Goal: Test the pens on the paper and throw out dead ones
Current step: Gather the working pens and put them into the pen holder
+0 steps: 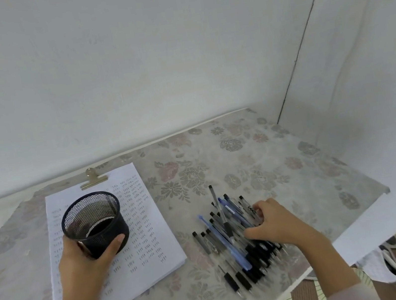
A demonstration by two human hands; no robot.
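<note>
While left hand (84, 258) grips mesh cup (96, 221) and right hand (277, 223) clutches heaped pens (222, 237) (near table edge (349, 228)), strays may roll off.

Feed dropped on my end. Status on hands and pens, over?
Left hand grips mesh cup over the paper. Right hand curled on pens heaped on table. Cup covers part of the paper.

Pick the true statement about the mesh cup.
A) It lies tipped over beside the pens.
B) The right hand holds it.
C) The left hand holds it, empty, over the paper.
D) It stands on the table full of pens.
C: the left hand grips the mesh cup, empty, over the paper; the right hand curls round the pens in the pile.
</note>
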